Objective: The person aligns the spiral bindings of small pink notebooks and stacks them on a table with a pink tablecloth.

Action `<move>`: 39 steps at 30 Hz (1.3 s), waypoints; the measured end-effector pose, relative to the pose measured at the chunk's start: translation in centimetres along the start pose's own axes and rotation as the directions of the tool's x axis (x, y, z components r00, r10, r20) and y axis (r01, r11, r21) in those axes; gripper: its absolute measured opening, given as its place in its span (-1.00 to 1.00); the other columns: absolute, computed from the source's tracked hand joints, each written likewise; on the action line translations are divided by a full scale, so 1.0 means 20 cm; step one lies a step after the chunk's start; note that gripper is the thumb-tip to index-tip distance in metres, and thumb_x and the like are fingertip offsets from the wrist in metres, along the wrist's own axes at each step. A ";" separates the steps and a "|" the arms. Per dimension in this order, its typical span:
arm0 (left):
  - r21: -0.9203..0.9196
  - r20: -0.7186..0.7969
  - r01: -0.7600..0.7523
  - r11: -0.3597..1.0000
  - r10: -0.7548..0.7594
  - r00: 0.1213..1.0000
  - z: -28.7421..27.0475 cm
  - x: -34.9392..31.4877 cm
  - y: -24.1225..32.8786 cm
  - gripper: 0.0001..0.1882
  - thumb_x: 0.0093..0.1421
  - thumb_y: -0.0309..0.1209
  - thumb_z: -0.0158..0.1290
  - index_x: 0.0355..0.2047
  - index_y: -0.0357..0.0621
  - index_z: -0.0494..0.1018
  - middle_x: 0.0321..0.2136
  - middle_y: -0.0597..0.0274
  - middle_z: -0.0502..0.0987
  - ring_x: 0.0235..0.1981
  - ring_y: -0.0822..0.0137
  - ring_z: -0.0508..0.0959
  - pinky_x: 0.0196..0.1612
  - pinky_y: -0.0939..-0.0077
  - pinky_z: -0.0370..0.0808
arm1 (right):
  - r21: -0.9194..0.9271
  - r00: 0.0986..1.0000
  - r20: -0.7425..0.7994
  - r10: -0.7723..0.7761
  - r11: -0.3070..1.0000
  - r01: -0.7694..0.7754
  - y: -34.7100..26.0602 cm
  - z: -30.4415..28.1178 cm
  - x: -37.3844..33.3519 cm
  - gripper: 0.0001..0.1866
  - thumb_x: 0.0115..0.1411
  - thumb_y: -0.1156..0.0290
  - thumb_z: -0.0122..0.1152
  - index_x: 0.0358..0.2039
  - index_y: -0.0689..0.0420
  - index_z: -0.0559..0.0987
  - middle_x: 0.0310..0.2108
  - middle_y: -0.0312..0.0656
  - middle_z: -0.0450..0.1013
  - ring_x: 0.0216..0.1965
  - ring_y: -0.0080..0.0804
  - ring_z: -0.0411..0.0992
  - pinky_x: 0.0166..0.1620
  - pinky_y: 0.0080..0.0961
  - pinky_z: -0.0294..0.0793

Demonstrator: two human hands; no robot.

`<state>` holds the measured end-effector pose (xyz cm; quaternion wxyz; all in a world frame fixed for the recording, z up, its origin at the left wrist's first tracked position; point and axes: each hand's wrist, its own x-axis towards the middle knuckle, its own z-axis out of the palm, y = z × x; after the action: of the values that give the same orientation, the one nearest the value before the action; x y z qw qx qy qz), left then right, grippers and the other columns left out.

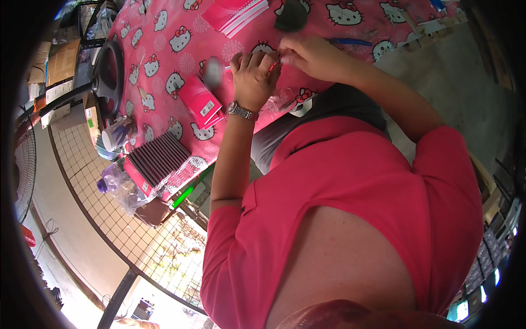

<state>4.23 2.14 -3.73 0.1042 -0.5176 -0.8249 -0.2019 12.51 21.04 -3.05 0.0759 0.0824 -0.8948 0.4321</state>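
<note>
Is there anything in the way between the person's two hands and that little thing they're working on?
Nothing visible. The left hand and right hand meet over the pink tablecloth, fingertips pinching a small item too tiny to identify.

You're reaching both arms forward, elbows bent. Your left hand (253,77) is curling, knuckles up, fingers folding in toward the right. Your right hand (309,55) is meeting it fingertip to fingertip, pinching. Your left forearm is running straight, your right angling in.

Table with pink cartoon-cat cloth (164,66), small pink packet (201,101), blue pen (350,41), striped pink pouch (235,13)
</note>
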 end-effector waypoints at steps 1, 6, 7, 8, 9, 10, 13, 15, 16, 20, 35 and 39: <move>-0.001 0.005 -0.005 1.000 0.005 1.000 0.00 0.01 0.00 -0.71 0.10 -0.28 0.17 -0.16 0.07 0.44 -0.37 0.33 0.55 -0.26 0.22 0.54 0.04 0.09 0.29 | -0.057 0.996 -0.044 -0.076 0.996 0.073 0.00 0.01 0.00 -0.72 0.17 0.39 0.23 -0.15 0.17 0.41 -0.30 -0.05 0.49 -0.23 -0.09 0.50 -0.17 -0.29 0.46; -0.005 0.043 -0.008 1.000 0.008 0.999 0.01 -0.01 -0.04 -0.73 0.10 -0.28 0.18 -0.17 0.07 0.45 -0.35 0.34 0.55 -0.23 0.21 0.53 0.08 0.05 0.26 | 0.027 0.991 0.051 0.120 0.992 -0.122 0.05 -0.06 0.13 -0.69 0.13 0.36 0.24 -0.15 0.18 0.43 -0.17 -0.03 0.47 -0.11 -0.09 0.46 -0.11 -0.28 0.44; -0.019 0.068 -0.002 1.000 0.003 0.998 0.01 -0.02 -0.05 -0.74 0.11 -0.29 0.17 -0.18 0.07 0.44 -0.32 0.34 0.55 -0.19 0.19 0.52 0.12 -0.02 0.21 | -0.014 0.997 -0.018 0.078 0.997 -0.078 0.13 -0.07 0.17 -0.67 0.10 0.36 0.25 -0.14 0.18 0.45 -0.13 -0.04 0.47 -0.09 -0.10 0.46 -0.09 -0.29 0.44; -0.038 0.092 0.001 0.999 0.003 0.996 0.02 -0.02 -0.05 -0.75 0.12 -0.31 0.17 -0.18 0.06 0.43 -0.30 0.34 0.56 -0.15 0.18 0.51 0.16 -0.10 0.17 | -0.236 0.996 -0.073 -0.057 0.971 0.038 0.25 -0.07 0.21 -0.64 0.06 0.32 0.30 -0.16 0.16 0.44 -0.14 -0.04 0.47 -0.08 -0.10 0.45 -0.06 -0.26 0.42; -0.003 0.083 0.010 1.000 -0.010 0.996 0.01 0.00 -0.03 -0.73 0.12 -0.29 0.18 -0.18 0.08 0.43 -0.28 0.35 0.55 -0.09 0.18 0.49 0.16 -0.22 0.11 | -0.454 0.976 -0.100 -0.196 0.881 0.130 0.40 -0.07 0.22 -0.61 0.02 0.29 0.34 -0.18 0.14 0.44 -0.15 -0.03 0.47 -0.06 -0.10 0.44 -0.03 -0.23 0.41; 0.042 0.075 0.033 0.999 -0.036 0.997 0.00 -0.01 -0.01 -0.72 0.11 -0.27 0.18 -0.17 0.10 0.44 -0.25 0.37 0.54 -0.03 0.17 0.47 0.16 -0.33 0.04 | -0.492 0.985 -0.008 -0.173 0.858 0.147 0.42 -0.08 0.24 -0.59 -0.02 0.29 0.36 -0.17 0.13 0.46 -0.15 -0.05 0.49 -0.05 -0.11 0.44 0.03 -0.24 0.39; 0.114 -0.014 0.183 0.976 -0.183 0.983 0.01 -0.05 -0.02 -0.70 0.08 -0.22 0.20 -0.16 0.13 0.46 -0.18 0.40 0.52 0.13 0.13 0.37 0.10 -0.62 -0.16 | -0.102 0.980 0.147 -0.135 0.983 0.151 0.29 -0.13 0.27 -0.58 -0.08 0.32 0.33 -0.16 0.11 0.52 -0.16 -0.10 0.50 -0.06 -0.17 0.44 0.06 -0.32 0.38; 0.168 -0.011 0.254 0.952 -0.256 0.967 0.01 -0.09 -0.03 -0.70 0.06 -0.19 0.23 -0.20 0.10 0.49 -0.16 0.35 0.50 0.10 0.07 0.36 0.14 -0.43 0.00 | 0.613 0.892 0.452 -0.030 0.737 -0.286 0.13 -0.18 0.24 -0.54 -0.16 0.37 0.25 -0.15 0.12 0.56 0.03 -0.15 0.42 0.06 -0.25 0.36 0.09 -0.37 0.36; 0.102 0.010 0.258 0.961 -0.260 0.965 0.02 -0.11 -0.04 -0.70 0.04 -0.17 0.24 -0.22 0.11 0.50 -0.18 0.36 0.50 0.06 0.10 0.38 0.10 -0.31 0.08 | 0.556 0.876 0.483 -0.004 0.774 -0.303 0.13 -0.16 0.23 -0.54 -0.16 0.38 0.24 -0.15 0.14 0.56 0.04 -0.16 0.41 0.07 -0.27 0.35 0.10 -0.38 0.34; -0.004 -0.011 0.185 0.983 -0.185 0.983 0.03 -0.10 -0.06 -0.70 -0.03 -0.17 0.29 -0.31 0.07 0.51 -0.24 0.31 0.48 -0.15 0.15 0.41 -0.08 0.17 0.29 | 0.475 0.890 0.454 -0.035 0.855 -0.209 0.18 -0.12 0.22 -0.52 -0.17 0.38 0.16 -0.14 0.19 0.55 0.07 -0.19 0.38 0.09 -0.35 0.32 0.15 -0.42 0.28; -0.148 -0.093 0.194 0.970 -0.208 0.974 -0.03 -0.12 -0.18 -0.69 -0.08 -0.40 0.29 -0.30 -0.10 0.50 -0.29 0.15 0.48 -0.20 0.06 0.46 -0.09 0.18 0.40 | 0.789 0.871 0.476 -0.117 0.495 -0.364 0.11 -0.14 0.23 -0.48 -0.16 0.36 0.23 -0.08 0.15 0.56 0.03 -0.23 0.38 0.07 -0.37 0.32 0.16 -0.42 0.27; -0.245 -0.029 0.208 0.947 -0.221 0.975 -0.05 -0.11 -0.19 -0.73 -0.03 -0.44 0.26 -0.29 -0.13 0.49 -0.31 0.13 0.50 -0.24 0.05 0.51 -0.17 0.20 0.46 | 0.544 0.881 0.469 0.057 0.767 -0.339 0.11 -0.12 0.28 -0.48 -0.16 0.37 0.23 -0.08 0.15 0.55 0.03 -0.25 0.36 0.06 -0.38 0.33 0.15 -0.43 0.29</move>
<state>1.77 -1.58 -4.54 0.0411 -0.4277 -0.8424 -0.3251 6.67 23.72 -2.10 -0.1992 0.0973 -0.7039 0.6748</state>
